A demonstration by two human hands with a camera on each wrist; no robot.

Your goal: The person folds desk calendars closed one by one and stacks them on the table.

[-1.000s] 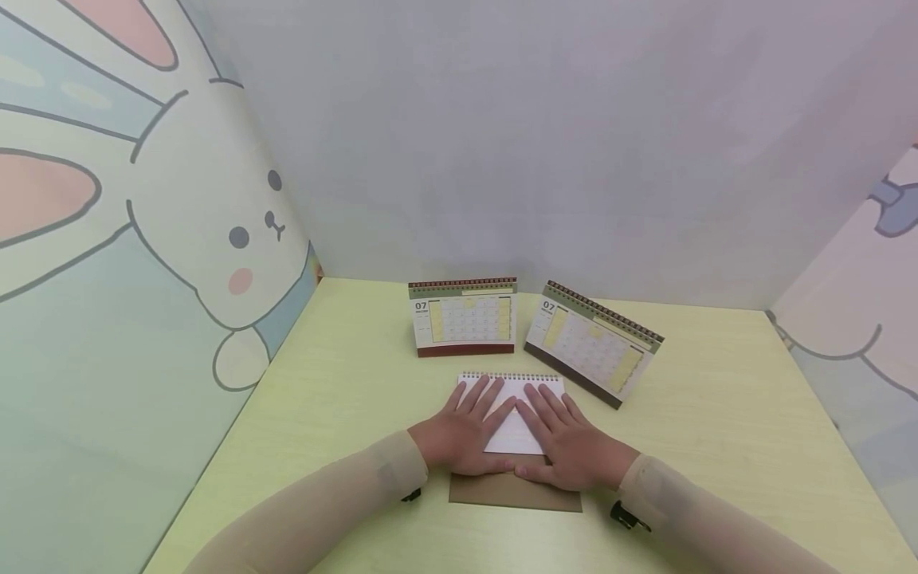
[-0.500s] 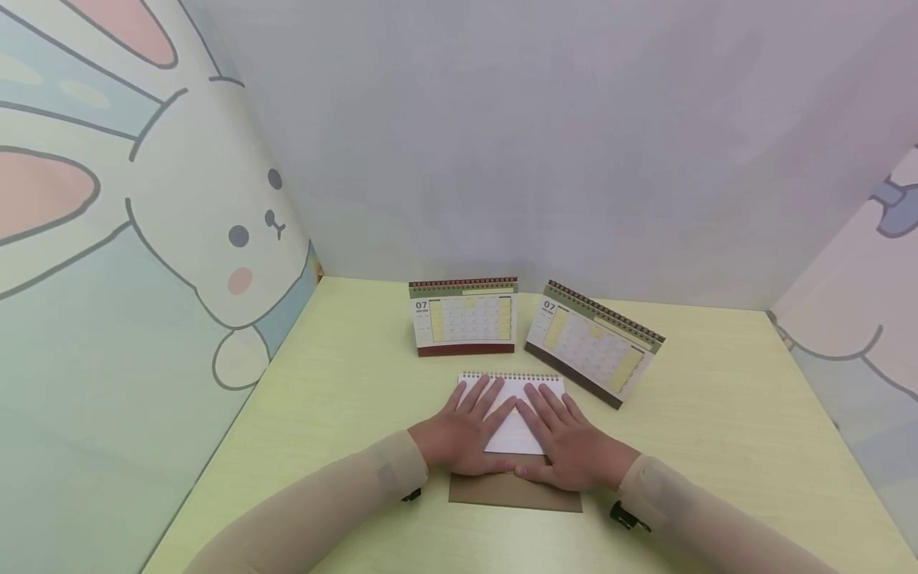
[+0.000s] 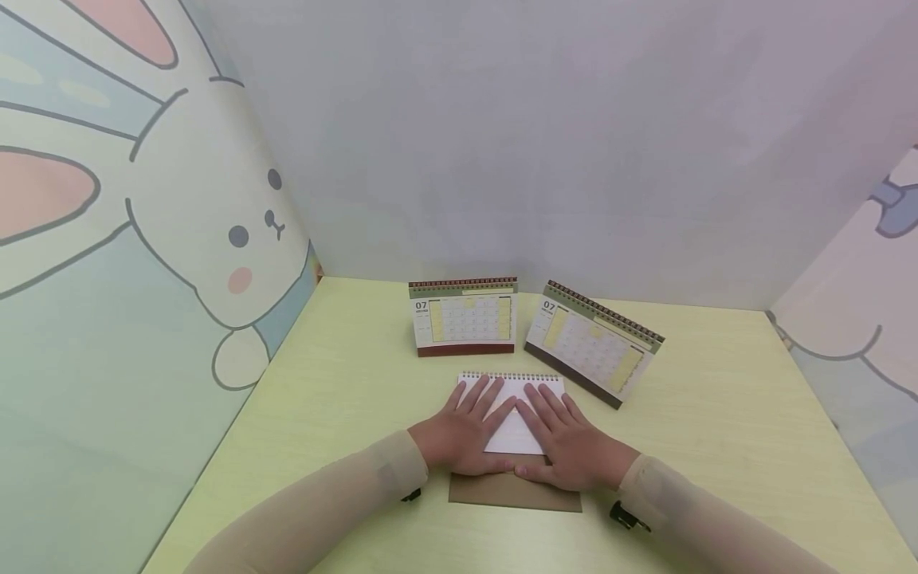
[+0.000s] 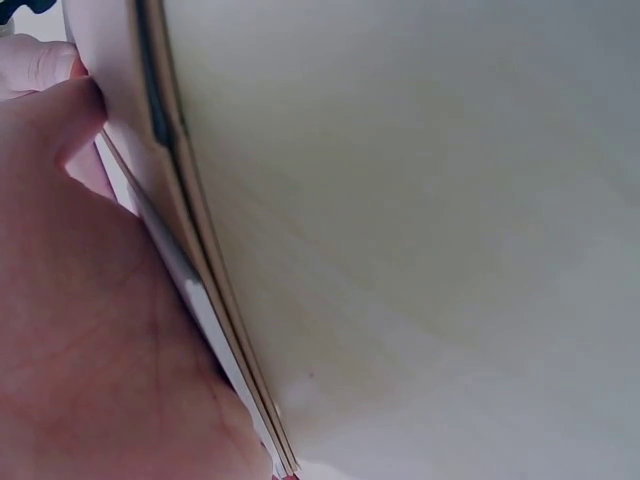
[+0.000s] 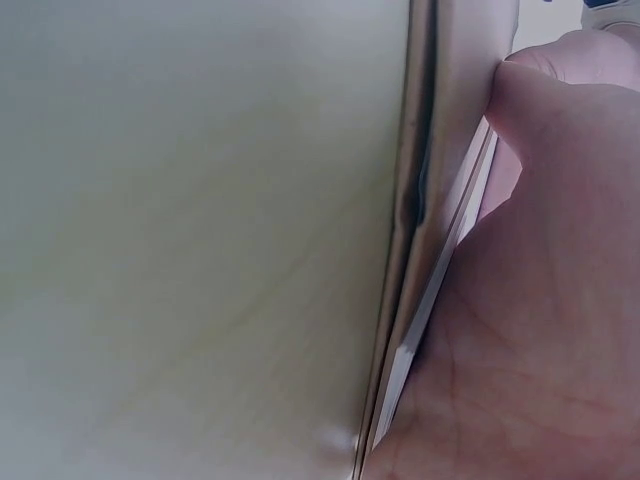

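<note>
- Fingers [image 3: 491, 396] splayed flat, left hand [image 3: 459, 438] and right hand [image 3: 576, 450] both on a spiral pad [image 3: 518, 434]
- wrist cams catch its layered edge [image 4: 222, 310]
- head cam alone: red-edged calendar [image 3: 472, 320], brown-edged calendar [image 3: 591, 347]

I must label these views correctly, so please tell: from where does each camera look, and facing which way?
Head: worn on the head, facing forward and down; shows left hand, right hand, sleeves, spiral pad, brown board.
Left wrist: on that wrist, facing the brown board's edge and table; left hand at picture left.
Right wrist: on that wrist, facing the board's edge; right hand at picture right.
Both wrist views share the board's edge and table.
</note>
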